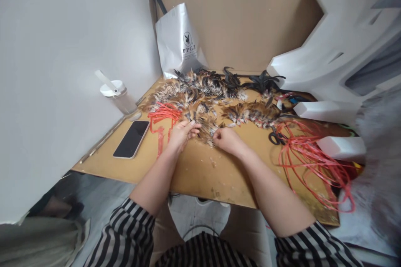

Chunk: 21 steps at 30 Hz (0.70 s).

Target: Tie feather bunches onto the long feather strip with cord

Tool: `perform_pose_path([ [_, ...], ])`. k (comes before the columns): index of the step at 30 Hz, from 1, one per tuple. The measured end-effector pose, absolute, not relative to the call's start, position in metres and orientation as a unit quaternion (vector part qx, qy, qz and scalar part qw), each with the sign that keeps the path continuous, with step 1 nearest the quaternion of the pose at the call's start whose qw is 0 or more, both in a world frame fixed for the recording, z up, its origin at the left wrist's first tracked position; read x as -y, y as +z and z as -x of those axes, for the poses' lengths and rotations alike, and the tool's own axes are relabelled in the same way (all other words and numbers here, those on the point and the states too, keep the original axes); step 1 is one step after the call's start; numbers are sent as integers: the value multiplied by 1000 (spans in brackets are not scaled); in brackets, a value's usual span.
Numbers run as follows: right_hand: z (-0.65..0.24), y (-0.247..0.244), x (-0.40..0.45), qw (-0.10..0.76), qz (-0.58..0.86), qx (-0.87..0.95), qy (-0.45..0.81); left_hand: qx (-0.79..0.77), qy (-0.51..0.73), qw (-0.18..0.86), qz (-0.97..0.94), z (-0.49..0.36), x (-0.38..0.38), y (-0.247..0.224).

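Observation:
Brown and black feathers lie in a loose bunch between my two hands, near the middle of the board. My left hand is closed, its thumb and fingers pinched on feathers at the left side of the bunch. At the right side, my right hand is curled shut with its fingertips pinching the feather ends. Its inner fingers are partly hidden. Just beyond my hands spreads a long heap of feathers, and a second row of feathers lies to the right.
Red plastic strips and a phone lie left. Behind stand a lidded cup and a silver bag. Black scissors and tangled red strips lie right, beside white foam pieces. Cardboard walls the back.

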State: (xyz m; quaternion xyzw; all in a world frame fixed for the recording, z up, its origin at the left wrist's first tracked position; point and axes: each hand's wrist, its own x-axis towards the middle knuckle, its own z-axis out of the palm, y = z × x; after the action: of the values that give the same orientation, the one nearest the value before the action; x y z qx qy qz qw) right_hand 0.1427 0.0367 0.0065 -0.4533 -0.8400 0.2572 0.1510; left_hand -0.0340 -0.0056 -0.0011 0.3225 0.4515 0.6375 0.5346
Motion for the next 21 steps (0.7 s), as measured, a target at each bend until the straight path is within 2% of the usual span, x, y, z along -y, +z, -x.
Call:
perform_pose_path([
  [5,-150,8,-44,262,446,678,522,-442,641,554,-296,33,5,0],
  [9,-148,14,-44,360,414,550,629,-445,617,578,-295,27,6,-1],
  [14,-142,15,-40,420,364,493,670,-438,570,621,-313,20,10,-2],
  [21,-127,12,-31,456,380,534,602,-408,533,673,-310,17,11,-6],
])
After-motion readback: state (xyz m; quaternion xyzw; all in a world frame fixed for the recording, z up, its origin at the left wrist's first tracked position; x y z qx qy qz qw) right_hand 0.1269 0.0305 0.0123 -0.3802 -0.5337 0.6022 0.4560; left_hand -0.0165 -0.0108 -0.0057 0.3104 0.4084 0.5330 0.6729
